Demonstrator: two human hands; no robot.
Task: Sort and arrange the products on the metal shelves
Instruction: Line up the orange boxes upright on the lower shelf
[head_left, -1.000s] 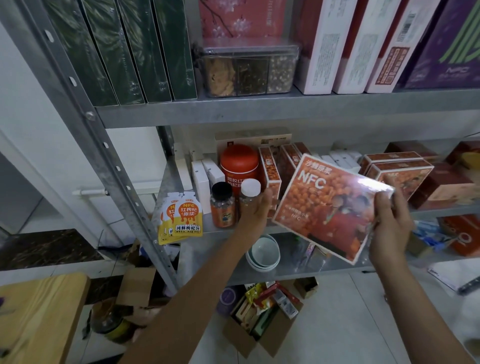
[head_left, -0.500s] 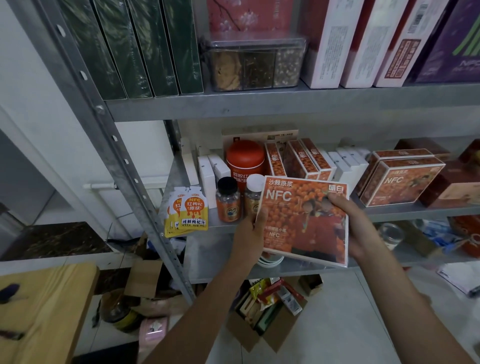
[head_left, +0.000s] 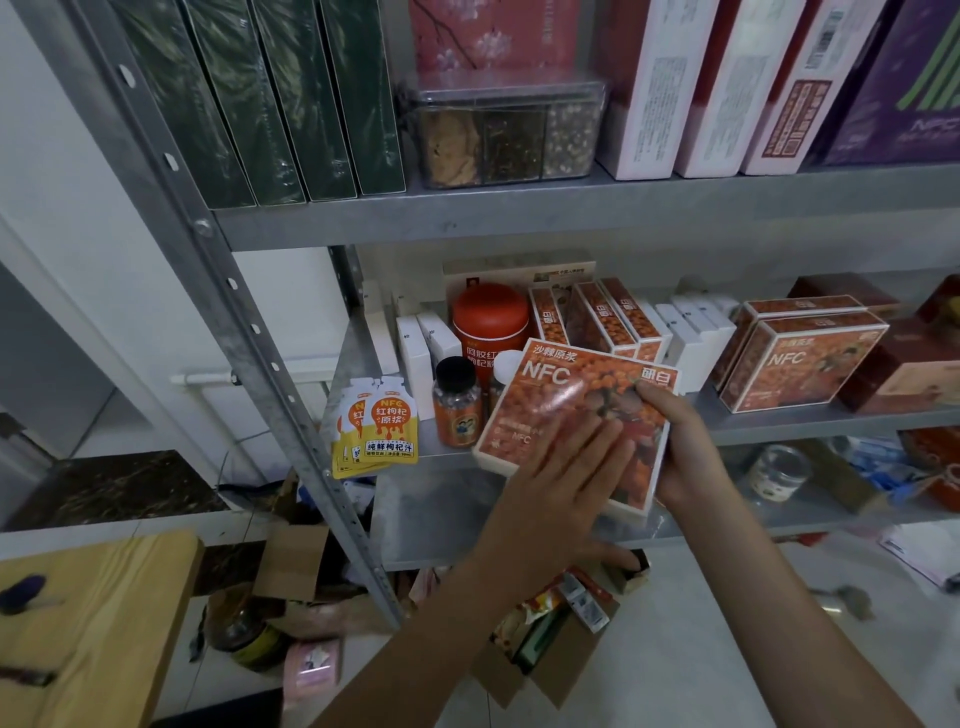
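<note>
Head view: right grip (head_left: 685, 447) clamps the orange NFC box (head_left: 566, 410), left grip (head_left: 561, 488) lies straight-fingered on its face; best carry it level to the matching boxes (head_left: 800, 364).

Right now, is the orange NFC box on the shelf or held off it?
Held off it: right hand grips the orange NFC box at its right edge, left hand lies flat on its face, bottom below the middle shelf.

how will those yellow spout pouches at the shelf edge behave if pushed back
The yellow pouches look like soft film, so they'd probably buckle, not slide, and feel light. They stand at the front lip of the middle shelf, seemingly overhanging it, so a push might topple them.
</note>
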